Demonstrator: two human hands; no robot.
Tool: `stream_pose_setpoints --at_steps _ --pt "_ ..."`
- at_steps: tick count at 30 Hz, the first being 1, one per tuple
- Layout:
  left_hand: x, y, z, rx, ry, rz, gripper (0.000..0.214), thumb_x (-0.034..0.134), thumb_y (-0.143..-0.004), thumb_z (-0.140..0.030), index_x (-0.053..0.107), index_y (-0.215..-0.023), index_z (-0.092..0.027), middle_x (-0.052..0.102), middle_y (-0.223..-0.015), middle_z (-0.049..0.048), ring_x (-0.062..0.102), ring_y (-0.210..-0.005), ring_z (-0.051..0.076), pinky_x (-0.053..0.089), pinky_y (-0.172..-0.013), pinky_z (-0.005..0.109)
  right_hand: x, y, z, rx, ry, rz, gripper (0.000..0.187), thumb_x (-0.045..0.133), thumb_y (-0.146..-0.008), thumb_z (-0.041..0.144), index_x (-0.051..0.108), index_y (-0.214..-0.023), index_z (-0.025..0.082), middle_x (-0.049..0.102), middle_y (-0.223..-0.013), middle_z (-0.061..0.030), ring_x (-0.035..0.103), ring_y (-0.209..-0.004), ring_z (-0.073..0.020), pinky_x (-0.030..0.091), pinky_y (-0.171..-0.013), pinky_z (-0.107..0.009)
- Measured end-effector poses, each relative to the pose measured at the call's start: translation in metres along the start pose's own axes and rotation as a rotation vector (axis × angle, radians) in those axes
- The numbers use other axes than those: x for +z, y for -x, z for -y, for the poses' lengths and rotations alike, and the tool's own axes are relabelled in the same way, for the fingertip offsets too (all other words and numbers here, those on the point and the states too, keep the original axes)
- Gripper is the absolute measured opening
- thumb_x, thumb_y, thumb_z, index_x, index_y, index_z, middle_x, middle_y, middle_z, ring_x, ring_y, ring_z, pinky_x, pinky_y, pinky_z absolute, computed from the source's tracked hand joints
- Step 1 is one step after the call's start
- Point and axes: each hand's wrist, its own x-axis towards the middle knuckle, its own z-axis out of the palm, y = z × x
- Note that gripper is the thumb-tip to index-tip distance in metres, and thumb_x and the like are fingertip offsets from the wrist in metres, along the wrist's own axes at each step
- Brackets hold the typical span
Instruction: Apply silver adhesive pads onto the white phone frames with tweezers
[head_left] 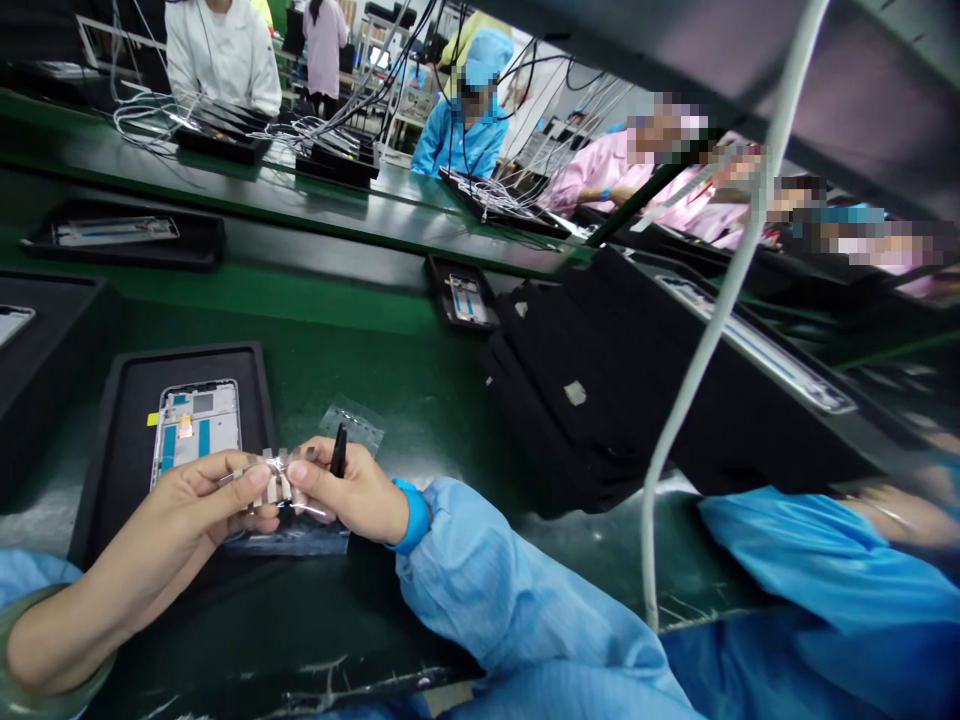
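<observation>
Between my left hand [217,495] and my right hand [345,490] is a clear plastic strip [276,480] with small pale and silvery pieces on it. Both thumbs and forefingers pinch it from either side. A black tool, likely tweezers [340,452], sticks up out of my right hand, its lower part hidden by the fingers. Behind my left hand a phone frame [196,425] with blue strips and a yellow tab rests in a black foam tray [127,450]. A clear plastic bag [360,425] shows on the green table beyond and below my hands.
Black foam trays [577,380] are stacked at the right, with another phone frame [757,340] on top. Smaller trays with frames stand farther back. A white cable [705,330] hangs down in front. A co-worker's blue sleeve [840,560] reaches in at the right.
</observation>
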Motion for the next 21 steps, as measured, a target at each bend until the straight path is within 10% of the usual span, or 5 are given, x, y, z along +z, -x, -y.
stream_pose_setpoints --at_steps 12,21 --pt "0.0 0.002 -0.003 -0.059 0.003 0.045 0.042 0.067 -0.074 -0.059 0.074 -0.085 -0.019 0.07 -0.091 0.0064 0.065 -0.088 0.02 0.06 -0.078 0.033 -0.015 0.002 -0.002 0.031 0.166 0.021 0.043 0.069 -0.076 0.056 0.054 -0.068 0.016 0.049 -0.054 0.0069 0.036 -0.045 -0.0037 0.027 -0.043 -0.02" --pt "0.0 0.002 -0.002 -0.101 -0.282 0.134 0.039 0.073 -0.069 -0.057 0.069 -0.066 -0.018 0.067 -0.067 0.0028 0.062 -0.062 0.012 0.052 -0.061 0.02 -0.019 0.015 0.01 -0.032 0.373 0.188 0.045 0.063 -0.079 0.059 0.06 -0.086 0.015 0.063 -0.07 0.0003 0.057 -0.064 -0.0104 0.045 -0.061 -0.023"
